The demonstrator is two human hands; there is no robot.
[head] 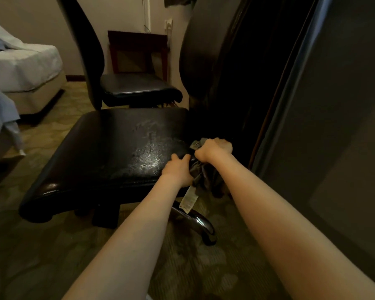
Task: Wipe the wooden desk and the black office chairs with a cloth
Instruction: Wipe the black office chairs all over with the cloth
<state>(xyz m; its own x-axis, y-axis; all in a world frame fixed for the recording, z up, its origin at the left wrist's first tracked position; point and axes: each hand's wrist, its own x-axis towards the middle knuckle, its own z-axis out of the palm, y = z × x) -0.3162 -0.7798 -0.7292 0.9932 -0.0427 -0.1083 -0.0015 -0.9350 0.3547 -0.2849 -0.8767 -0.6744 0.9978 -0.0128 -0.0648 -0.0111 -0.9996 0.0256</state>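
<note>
At nine o'clock a bed [24, 68] with pale sheets stands on patterned carpet [52, 135]. At centre the near black chair seat [108, 152] shows a worn, glossy patch; beyond it at twelve o'clock is a second black chair [136, 87], with a dark wooden frame [139, 50] against the wall behind. At the seat's four-o'clock corner the left hand [178, 169] and the right hand [212, 150] are both clamped on a grey cloth [200, 172], its tag hanging. At three o'clock rises the near chair's backrest [236, 72], then a dark panel [333, 105]
</note>
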